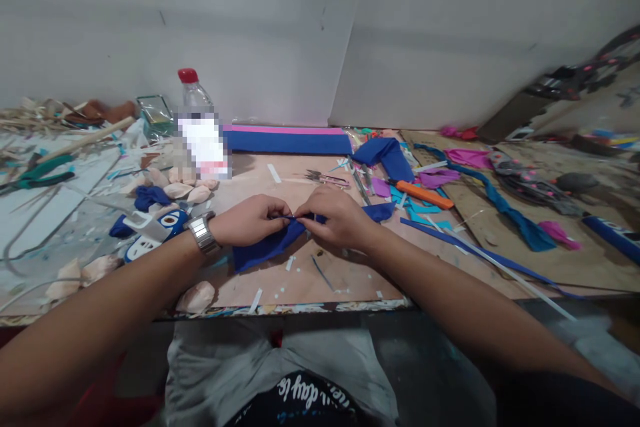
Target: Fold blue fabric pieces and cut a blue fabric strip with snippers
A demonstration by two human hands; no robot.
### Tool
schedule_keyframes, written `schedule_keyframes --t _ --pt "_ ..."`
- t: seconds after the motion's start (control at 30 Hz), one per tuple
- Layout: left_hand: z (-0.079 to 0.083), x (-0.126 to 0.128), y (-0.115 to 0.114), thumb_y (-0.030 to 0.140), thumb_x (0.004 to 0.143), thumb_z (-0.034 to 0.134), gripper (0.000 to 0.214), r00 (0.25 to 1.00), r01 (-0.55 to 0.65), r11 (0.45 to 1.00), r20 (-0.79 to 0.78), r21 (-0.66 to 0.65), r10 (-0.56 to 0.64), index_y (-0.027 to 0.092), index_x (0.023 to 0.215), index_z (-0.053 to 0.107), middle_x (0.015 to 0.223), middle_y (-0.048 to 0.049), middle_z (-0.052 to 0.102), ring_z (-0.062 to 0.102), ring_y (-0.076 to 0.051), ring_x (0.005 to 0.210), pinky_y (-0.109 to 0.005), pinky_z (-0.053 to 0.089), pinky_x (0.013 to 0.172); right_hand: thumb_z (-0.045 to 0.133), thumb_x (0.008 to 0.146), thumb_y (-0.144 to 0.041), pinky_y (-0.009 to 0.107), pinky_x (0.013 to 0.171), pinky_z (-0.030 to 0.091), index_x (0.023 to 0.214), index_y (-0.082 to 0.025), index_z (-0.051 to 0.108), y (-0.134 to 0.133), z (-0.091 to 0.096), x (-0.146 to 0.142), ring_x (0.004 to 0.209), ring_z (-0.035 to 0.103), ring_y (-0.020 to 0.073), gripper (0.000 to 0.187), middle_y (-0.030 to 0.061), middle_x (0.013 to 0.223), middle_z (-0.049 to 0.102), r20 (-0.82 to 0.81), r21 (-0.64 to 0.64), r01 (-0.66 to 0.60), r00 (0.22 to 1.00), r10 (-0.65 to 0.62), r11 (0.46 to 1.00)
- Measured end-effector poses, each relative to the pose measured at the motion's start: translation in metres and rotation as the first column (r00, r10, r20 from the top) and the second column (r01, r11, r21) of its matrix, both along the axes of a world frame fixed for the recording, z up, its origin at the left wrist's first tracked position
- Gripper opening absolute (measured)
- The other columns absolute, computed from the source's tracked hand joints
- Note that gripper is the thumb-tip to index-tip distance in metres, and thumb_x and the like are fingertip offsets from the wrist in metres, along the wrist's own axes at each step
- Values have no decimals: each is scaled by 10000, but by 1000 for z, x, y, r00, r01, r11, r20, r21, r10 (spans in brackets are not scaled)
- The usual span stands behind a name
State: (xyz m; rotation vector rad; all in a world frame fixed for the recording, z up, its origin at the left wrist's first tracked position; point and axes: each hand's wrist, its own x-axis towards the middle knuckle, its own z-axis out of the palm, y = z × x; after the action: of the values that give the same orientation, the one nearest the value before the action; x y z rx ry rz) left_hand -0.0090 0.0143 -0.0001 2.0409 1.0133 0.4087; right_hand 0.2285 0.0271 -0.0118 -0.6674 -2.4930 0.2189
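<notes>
Both hands pinch a strip of dark blue fabric [265, 250] above the middle of the table, their fingertips nearly touching. My left hand [253, 219], with a metal watch on its wrist, grips the cloth from the left, and one part of it hangs below. From the right, my right hand [337, 217] pinches the same cloth between thumb and finger; a blue end shows beyond its knuckles. Small thread snips [327, 179] lie just behind my right hand. A blue and white glue gun [155, 233] rests beside my left wrist.
A clear bottle with a red cap [189, 77] stands at the back left. Behind the hands lies a long folded blue cloth [290, 142]. An orange utility knife [425, 194] sits among scraps on the right. Green-handled pliers [45, 172] lie far left. The wall closes off the back.
</notes>
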Motion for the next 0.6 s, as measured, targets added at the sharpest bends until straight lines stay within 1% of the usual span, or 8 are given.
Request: schedule_keyframes --t 0.07,0.13,0.23,0.33,0.47,0.6 --pt "1 0 0 300 914 569 182 1000 0 998 27 -57 1 170 917 697 756 2 660 531 -143 663 -264 418 628 637 955 -234 380 839 458 969 -204 769 0 0 0 831 670 218 136 67 878 781 -11 9 -20 1000 20 1000" --pt "1 0 0 307 916 566 185 999 4 997 48 -75 0 168 895 687 762 3 654 534 -145 687 -269 425 656 637 953 -233 381 839 450 962 -208 768 0 1 0 823 666 216 134 65 866 778 -4 8 -29 1000 29 1000" --pt "1 0 1 384 966 544 282 999 -2 999 48 -44 4 161 879 694 772 -8 650 533 -149 715 -278 424 680 631 955 -244 388 859 435 959 -215 766 0 2 -1 830 663 216 138 61 862 777 13 1 -22 1000 22 1000" --pt "-3 0 2 447 985 543 349 998 -26 999 49 -43 28 153 874 695 732 -8 627 498 -137 665 -264 400 621 630 964 -263 397 886 418 966 -219 769 -1 2 -1 849 662 218 146 57 875 782 35 4 -4 999 4 1000" --pt "-5 1 2 459 970 573 346 997 -46 998 56 -31 48 154 863 696 727 -7 634 502 -132 658 -254 394 604 644 968 -292 409 906 401 981 -215 775 -2 1 -2 868 662 229 152 62 896 794 56 15 44 997 -45 999" --pt "-2 2 -1 431 964 570 327 998 -63 997 35 55 61 154 849 700 733 -9 654 533 -138 671 -269 402 638 637 968 -279 405 910 402 967 -206 764 -4 1 -3 869 664 229 146 55 901 796 44 8 52 998 -52 999"
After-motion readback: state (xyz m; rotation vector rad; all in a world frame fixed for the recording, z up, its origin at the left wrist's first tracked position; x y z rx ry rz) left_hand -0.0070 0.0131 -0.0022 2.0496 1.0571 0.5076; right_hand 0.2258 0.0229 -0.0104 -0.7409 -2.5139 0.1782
